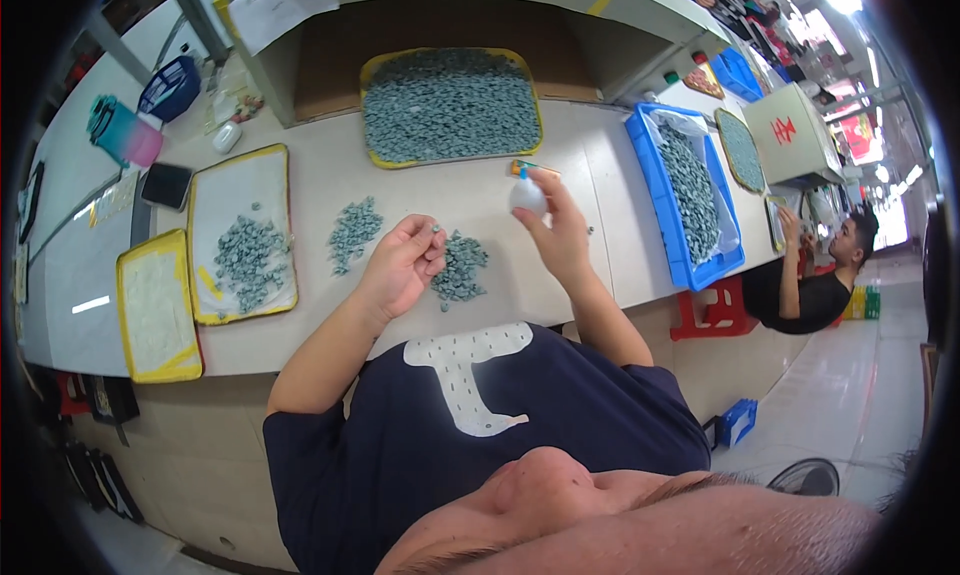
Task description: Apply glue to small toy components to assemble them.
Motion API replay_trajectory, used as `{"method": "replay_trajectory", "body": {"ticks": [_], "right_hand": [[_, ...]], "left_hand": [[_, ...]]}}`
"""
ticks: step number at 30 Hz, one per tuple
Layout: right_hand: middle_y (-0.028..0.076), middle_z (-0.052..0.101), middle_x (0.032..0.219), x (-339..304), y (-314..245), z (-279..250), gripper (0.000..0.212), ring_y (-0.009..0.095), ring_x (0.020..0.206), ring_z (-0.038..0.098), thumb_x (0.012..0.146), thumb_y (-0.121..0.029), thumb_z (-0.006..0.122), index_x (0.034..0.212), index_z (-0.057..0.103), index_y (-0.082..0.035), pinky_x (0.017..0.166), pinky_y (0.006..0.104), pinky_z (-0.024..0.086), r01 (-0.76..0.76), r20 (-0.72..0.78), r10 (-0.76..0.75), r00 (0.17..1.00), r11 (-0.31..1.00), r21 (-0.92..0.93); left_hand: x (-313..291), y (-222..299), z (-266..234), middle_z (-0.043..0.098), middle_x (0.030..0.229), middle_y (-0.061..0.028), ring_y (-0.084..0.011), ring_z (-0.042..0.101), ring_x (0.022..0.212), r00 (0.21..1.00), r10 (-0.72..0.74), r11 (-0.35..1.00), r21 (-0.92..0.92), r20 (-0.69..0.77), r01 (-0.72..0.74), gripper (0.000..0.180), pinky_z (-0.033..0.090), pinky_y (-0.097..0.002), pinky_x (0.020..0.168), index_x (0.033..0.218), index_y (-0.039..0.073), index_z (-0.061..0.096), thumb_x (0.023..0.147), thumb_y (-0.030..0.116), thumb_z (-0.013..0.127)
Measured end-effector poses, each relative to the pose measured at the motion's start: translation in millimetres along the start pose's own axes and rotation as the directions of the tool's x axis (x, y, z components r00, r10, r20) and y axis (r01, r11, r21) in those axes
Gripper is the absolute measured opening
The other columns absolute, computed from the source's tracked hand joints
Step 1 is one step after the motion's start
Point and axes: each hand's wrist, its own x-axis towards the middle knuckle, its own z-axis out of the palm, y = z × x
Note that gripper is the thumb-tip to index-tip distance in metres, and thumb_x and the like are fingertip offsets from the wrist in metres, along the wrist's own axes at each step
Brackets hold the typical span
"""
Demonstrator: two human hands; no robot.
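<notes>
My left hand [400, 267] is closed in a pinch, with a small grey-green piece [436, 229] between the thumb and fingertips. In my right hand [560, 233] is a small rounded white bottle [528, 199] with a blue tip, gripped between thumb and fingers. Just below and right of my left fingertips lies a small pile of grey-green pieces [462, 267] on the white table [540, 275]. Another loose pile [354, 233] sits to the left of that hand. Behind the bottle, a small orange box [535, 168] is partly hidden by my right hand.
A yellow-rimmed tray [541, 135] full of pieces stands at the back under a shelf. Left are a paper-lined tray [270, 170] with a pile, another tray [155, 305], a phone [167, 186] and a bottle [122, 135]. Right are a blue bin [690, 275] and a seated person [825, 275].
</notes>
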Motion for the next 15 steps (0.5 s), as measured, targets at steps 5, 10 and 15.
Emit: {"method": "replay_trajectory", "body": {"ticks": [5, 10, 15], "right_hand": [[0.006, 0.062, 0.109, -9.3, 41.4, 14.8, 0.043, 0.015, 0.103, 0.059, 0.08, -0.001, 0.071, 0.12, 0.055, -0.001, 0.089, 0.0295, 0.047, -0.214, 0.141, 0.186, 0.972, 0.953, 0.214], [0.008, 0.063, 0.11, -8.0, 32.1, 5.6, 0.038, 0.016, 0.103, 0.061, 0.081, 0.0, 0.068, 0.118, 0.056, -0.001, 0.088, 0.0288, 0.048, -0.198, 0.177, 0.159, 0.971, 0.952, 0.231], [0.014, 0.065, 0.106, 3.1, 34.2, -33.2, 0.021, 0.028, 0.095, 0.064, 0.083, -0.006, 0.065, 0.104, 0.064, -0.002, 0.085, 0.0346, 0.05, -0.181, 0.057, 0.186, 0.981, 0.98, -0.087]], "left_hand": [[4.4, -8.7, 4.2, 0.053, 0.087, -0.0036, -0.0106, 0.044, 0.072, 1.0, 0.015, 1.0, 0.025, -0.016, -0.015, 0.008, 0.039, -0.0233, 0.061, 0.1, 0.006, 0.051, 0.097, 0.014, 0.05], [5.3, -11.9, 9.8, 0.052, 0.087, -0.0034, -0.0109, 0.045, 0.072, 0.999, 0.003, 1.0, 0.008, -0.04, -0.003, 0.007, 0.039, -0.0237, 0.062, 0.098, 0.006, 0.051, 0.097, 0.013, 0.051], [3.8, -9.5, 9.7, 0.052, 0.086, -0.0032, -0.0111, 0.045, 0.071, 0.998, -0.007, 1.0, -0.006, -0.056, 0.007, 0.007, 0.039, -0.0239, 0.062, 0.096, 0.006, 0.051, 0.097, 0.013, 0.052]]}}
